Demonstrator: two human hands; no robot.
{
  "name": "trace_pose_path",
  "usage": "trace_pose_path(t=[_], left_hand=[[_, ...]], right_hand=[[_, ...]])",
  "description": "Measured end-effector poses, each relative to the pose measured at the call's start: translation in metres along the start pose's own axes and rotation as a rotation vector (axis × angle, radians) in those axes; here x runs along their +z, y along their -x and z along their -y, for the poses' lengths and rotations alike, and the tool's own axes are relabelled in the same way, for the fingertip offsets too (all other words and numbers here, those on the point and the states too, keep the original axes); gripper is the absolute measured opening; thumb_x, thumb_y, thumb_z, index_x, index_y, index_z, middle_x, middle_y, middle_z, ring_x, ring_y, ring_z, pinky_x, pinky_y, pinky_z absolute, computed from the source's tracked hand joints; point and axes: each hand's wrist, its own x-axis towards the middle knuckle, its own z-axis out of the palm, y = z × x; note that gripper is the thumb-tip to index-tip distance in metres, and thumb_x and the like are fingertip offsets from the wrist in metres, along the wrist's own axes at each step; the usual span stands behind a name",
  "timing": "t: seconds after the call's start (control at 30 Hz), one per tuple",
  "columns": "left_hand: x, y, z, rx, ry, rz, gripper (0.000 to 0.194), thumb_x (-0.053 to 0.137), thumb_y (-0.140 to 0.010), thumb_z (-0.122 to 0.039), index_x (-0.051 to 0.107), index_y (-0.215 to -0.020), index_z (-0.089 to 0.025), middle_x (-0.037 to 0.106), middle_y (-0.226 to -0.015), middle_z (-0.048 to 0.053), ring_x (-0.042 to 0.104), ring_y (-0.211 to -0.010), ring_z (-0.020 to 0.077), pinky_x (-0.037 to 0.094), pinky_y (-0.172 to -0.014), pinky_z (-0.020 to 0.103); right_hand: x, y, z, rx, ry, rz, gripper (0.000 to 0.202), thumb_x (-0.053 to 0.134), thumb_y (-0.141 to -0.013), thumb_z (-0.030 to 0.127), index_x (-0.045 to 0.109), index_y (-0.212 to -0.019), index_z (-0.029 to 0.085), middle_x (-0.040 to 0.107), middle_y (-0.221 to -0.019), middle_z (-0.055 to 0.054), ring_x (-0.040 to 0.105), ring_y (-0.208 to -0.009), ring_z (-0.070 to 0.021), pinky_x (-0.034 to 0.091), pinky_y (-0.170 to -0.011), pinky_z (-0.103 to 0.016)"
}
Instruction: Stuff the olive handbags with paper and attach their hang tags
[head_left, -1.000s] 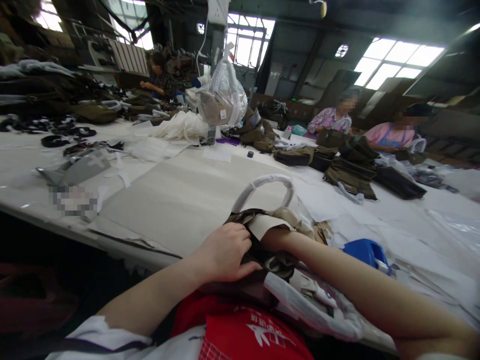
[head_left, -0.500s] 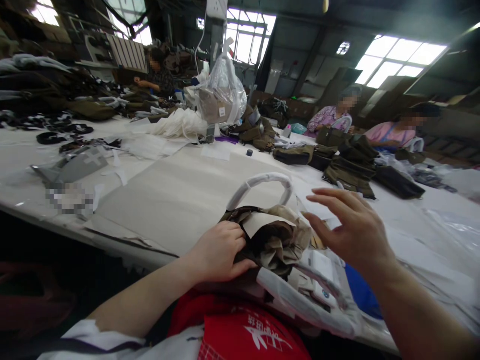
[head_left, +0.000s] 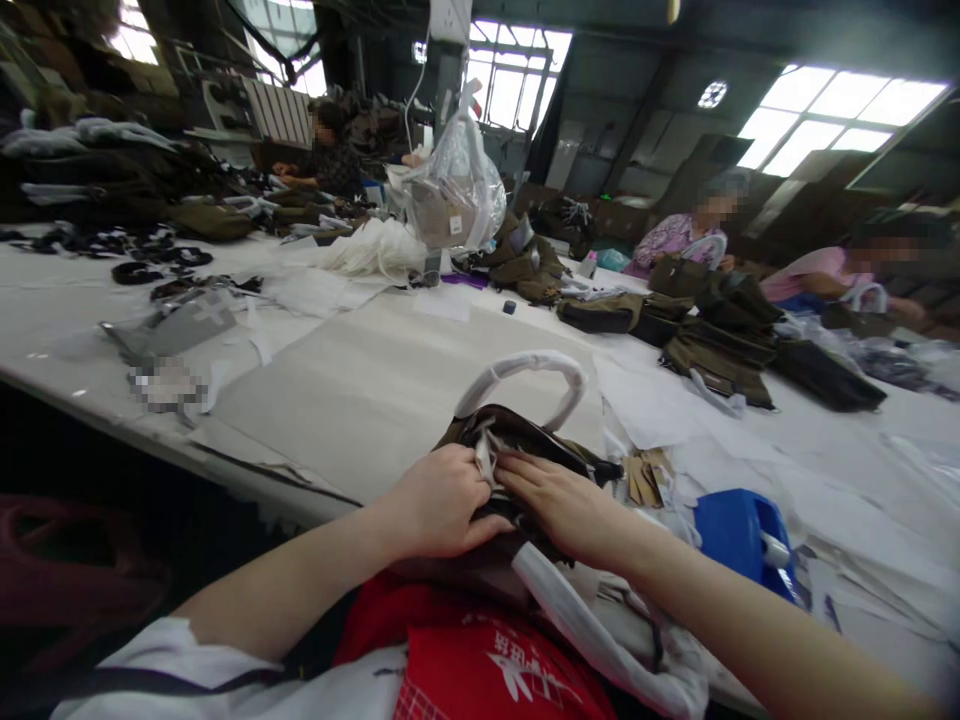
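Observation:
A dark olive bag (head_left: 577,452) lies at the table's near edge against a red apron (head_left: 510,660). One white-wrapped handle (head_left: 525,372) arches up behind the bag's opening, and another white-wrapped handle (head_left: 592,625) hangs on the near side. My left hand (head_left: 446,500) grips the bag's left rim, fingers bent over it and thumb on the near side. My right hand (head_left: 562,500) reaches into the opening with fingers extended, pressing on crumpled pale paper (head_left: 486,455) beside the left fingers. Its fingertips are partly hidden.
A blue container (head_left: 739,535) stands right of the bag. Large paper sheets (head_left: 360,370) cover the table (head_left: 52,330). A hanging plastic-wrapped bag (head_left: 450,205) is beyond. Olive bags (head_left: 720,355) lie at the back right. Several people work across the table.
My right hand has moved left and down from the air into the bag's opening. The crumpled paper that bulged out is now mostly inside. The view has shifted slightly, showing more of the blue container.

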Motion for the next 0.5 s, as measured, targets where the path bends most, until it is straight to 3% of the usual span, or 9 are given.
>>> trace_pose_path(t=[0.13, 0.2, 0.27, 0.37, 0.43, 0.5], left_hand=[[0.002, 0.001, 0.0, 0.054, 0.026, -0.02, 0.043, 0.055, -0.091, -0.052, 0.072, -0.078, -0.014, 0.072, -0.082, 0.009, 0.065, -0.092, 0.0232, 0.049, -0.091, 0.037], [0.0, 0.004, 0.004, 0.07, 0.031, -0.023, 0.04, 0.056, -0.091, -0.05, 0.072, -0.079, -0.015, 0.071, -0.083, 0.008, 0.065, -0.094, 0.0229, 0.05, -0.093, 0.037], [-0.003, 0.008, 0.011, 0.072, 0.028, -0.041, 0.035, 0.057, -0.091, -0.046, 0.072, -0.084, -0.015, 0.072, -0.091, 0.008, 0.065, -0.099, 0.0226, 0.05, -0.096, 0.037], [-0.013, 0.013, 0.024, 0.027, -0.007, -0.094, 0.03, 0.056, -0.092, -0.041, 0.071, -0.09, -0.015, 0.069, -0.115, 0.01, 0.061, -0.111, 0.0241, 0.048, -0.101, 0.038], [-0.021, 0.014, 0.033, -0.024, -0.031, -0.089, 0.027, 0.056, -0.092, -0.037, 0.07, -0.092, -0.014, 0.066, -0.121, 0.012, 0.06, -0.113, 0.0252, 0.049, -0.101, 0.038], [-0.031, 0.013, 0.037, -0.052, -0.035, -0.033, 0.02, 0.057, -0.089, -0.03, 0.069, -0.092, -0.014, 0.066, -0.118, 0.012, 0.061, -0.11, 0.0247, 0.05, -0.098, 0.037]], right_hand=[[0.028, -0.02, -0.017, 0.05, -0.093, 0.167, 0.031, 0.058, -0.091, 0.031, 0.069, -0.11, 0.009, 0.068, -0.118, -0.018, 0.063, -0.112, -0.03, 0.049, -0.101, -0.044], [0.027, -0.022, -0.022, 0.043, -0.183, 0.177, 0.029, 0.056, -0.091, 0.029, 0.069, -0.108, 0.011, 0.069, -0.115, -0.016, 0.065, -0.106, -0.0284, 0.051, -0.095, -0.042], [0.009, -0.016, -0.024, 0.04, -0.254, 0.121, 0.029, 0.053, -0.091, 0.027, 0.069, -0.111, 0.015, 0.067, -0.121, -0.014, 0.063, -0.11, -0.0266, 0.049, -0.098, -0.041], [-0.036, 0.006, -0.027, 0.11, -0.259, -0.052, 0.037, 0.057, -0.089, 0.03, 0.065, -0.123, 0.019, 0.062, -0.132, -0.01, 0.058, -0.119, -0.0246, 0.044, -0.104, -0.037], [-0.063, 0.02, -0.029, 0.208, -0.192, -0.095, 0.039, 0.062, -0.084, 0.033, 0.066, -0.122, 0.024, 0.067, -0.121, -0.007, 0.064, -0.106, -0.0227, 0.049, -0.093, -0.033], [-0.08, 0.028, -0.032, 0.297, -0.118, -0.053, 0.036, 0.066, -0.08, 0.033, 0.07, -0.114, 0.025, 0.071, -0.108, -0.005, 0.066, -0.092, -0.0215, 0.05, -0.081, -0.031]])
